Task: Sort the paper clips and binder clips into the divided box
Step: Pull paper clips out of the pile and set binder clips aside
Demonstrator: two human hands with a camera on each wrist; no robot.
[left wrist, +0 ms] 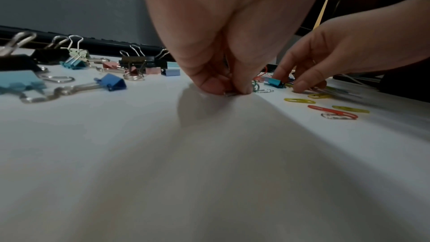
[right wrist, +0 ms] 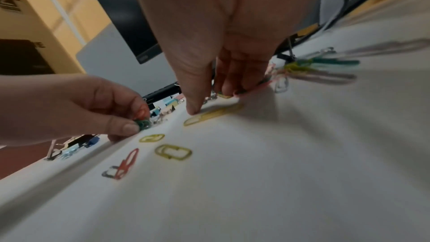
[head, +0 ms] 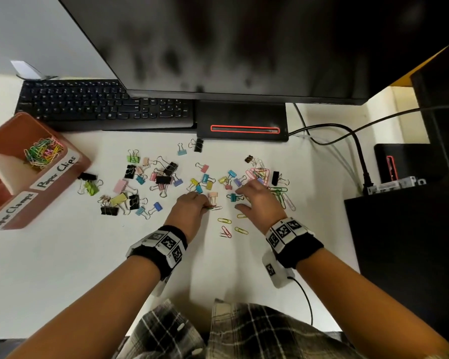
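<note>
White desk (head: 62,268) w/ monitor (head: 231,47), keyboard (head: 101,107) behind.

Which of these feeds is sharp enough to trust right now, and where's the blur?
Head view: sharp on the clips, edges bowed by the wide lens. Left wrist view: left hand crisp, its shadow on the desk. Right wrist view: motion-smeared, worst at the paper clips beyond the right hand.

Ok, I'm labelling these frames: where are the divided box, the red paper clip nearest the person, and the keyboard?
divided box (head: 70,174), head view, right wall.
red paper clip (head: 226,232), head view, mid-loop.
keyboard (head: 94,104), head view, middle keys.
</note>
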